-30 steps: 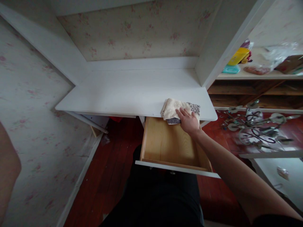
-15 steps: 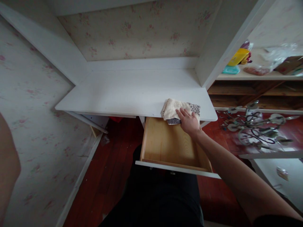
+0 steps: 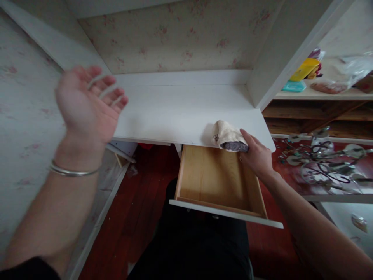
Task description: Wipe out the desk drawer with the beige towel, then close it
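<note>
My right hand [image 3: 256, 155] is closed on a cream and grey cloth [image 3: 227, 134], lifting it at the front right edge of the white desk [image 3: 180, 112]. Below it an open wooden drawer [image 3: 215, 182] stands pulled out, with nothing visible inside. My left hand [image 3: 87, 103] is raised in the air over the desk's left end, palm up, fingers spread, holding nothing. A silver bangle [image 3: 72, 171] circles that wrist.
A white upright panel [image 3: 279, 58] bounds the desk on the right. Beyond it, wooden shelves [image 3: 320, 95] carry a yellow item, a teal box and plastic bags. A metal lamp fixture [image 3: 320, 163] lies on the red floor. Flowered wallpaper covers the left and back walls.
My left hand has swung up from the frame's left edge to above the desk. My right hand has gathered the cloth, which lay flat, and raised it off the desk edge.
</note>
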`<action>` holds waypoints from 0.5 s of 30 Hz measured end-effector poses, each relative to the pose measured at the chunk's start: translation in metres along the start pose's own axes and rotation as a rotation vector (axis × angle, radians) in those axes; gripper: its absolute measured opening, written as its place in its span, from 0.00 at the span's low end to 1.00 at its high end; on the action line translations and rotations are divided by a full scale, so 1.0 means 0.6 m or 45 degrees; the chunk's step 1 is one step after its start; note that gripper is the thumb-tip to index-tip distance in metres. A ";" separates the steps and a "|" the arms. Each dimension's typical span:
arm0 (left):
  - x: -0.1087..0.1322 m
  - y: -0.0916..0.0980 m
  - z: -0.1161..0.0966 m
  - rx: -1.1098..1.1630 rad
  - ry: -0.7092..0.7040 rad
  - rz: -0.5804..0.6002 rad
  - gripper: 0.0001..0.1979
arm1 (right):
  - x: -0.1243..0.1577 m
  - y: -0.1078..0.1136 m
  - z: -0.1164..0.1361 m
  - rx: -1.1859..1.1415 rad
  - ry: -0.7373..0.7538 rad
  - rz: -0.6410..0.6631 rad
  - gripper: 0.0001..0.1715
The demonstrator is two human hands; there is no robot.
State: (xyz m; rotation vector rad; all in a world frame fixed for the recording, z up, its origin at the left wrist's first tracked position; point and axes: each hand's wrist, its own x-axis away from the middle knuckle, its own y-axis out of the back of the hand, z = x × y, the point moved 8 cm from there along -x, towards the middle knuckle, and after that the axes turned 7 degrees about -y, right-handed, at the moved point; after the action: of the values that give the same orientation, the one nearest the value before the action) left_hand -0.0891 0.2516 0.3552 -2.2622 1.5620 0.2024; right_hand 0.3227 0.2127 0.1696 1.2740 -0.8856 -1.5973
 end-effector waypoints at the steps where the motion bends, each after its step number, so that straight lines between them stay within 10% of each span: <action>1: 0.029 0.017 0.040 0.029 0.075 -0.085 0.10 | 0.012 0.008 -0.001 -0.011 -0.021 -0.014 0.40; 5: 0.193 0.059 0.208 -0.225 0.205 -0.019 0.08 | 0.087 -0.016 0.003 0.025 0.061 0.114 0.39; 9: 0.365 0.054 0.349 -0.684 0.353 0.376 0.08 | 0.182 -0.133 0.018 0.114 0.414 0.507 0.37; 15: 0.465 -0.024 0.354 -1.049 -0.113 1.058 0.10 | 0.223 -0.278 -0.002 0.132 0.317 0.978 0.41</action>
State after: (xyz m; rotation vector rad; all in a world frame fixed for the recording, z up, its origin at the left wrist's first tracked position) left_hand 0.0482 0.0965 0.0721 -1.8365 2.6040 1.3492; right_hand 0.2791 0.1468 -0.0292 0.9904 -1.1264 -0.7816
